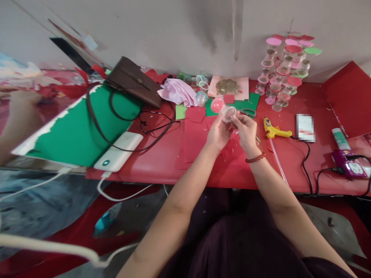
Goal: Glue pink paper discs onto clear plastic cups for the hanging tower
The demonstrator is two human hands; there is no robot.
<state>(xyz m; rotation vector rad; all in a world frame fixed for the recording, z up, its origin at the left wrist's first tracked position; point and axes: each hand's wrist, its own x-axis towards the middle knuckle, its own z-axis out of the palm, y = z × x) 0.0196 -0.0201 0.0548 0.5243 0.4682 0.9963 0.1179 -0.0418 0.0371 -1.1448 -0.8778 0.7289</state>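
Your left hand (218, 133) and right hand (246, 129) meet over the middle of the red tabletop (162, 162), and both pinch one small clear cup (228, 113) at the fingertips. Left fingers curl onto the cup's left side; right thumb and fingers close on its right side. You hold the cup just above the tabletop, tilted; which way its mouth faces is too blurred to tell. A pink cap (217, 105) sits just beside the cup on the left, but I can't tell whether your left fingers touch it or it lies behind them. A bead bracelet (255, 158) is on your right wrist.

Around your hands:
- Green-handled scissors (248, 112) lie just behind your right hand.
- A yellow glue gun (274, 131) lies near your right hand, with its black cord trailing right.
- Further right are a glue tube (340, 139) and a purple device (349, 166).
- A cluster of clear cups with pink lids (282, 69) stands against the wall, back right.
- On the left, well apart from your hands, are pink cloth (178, 92), a brown bag (133, 81) with its strap looping over a green sheet (81, 127), and a white power bank (118, 151) at the front edge.
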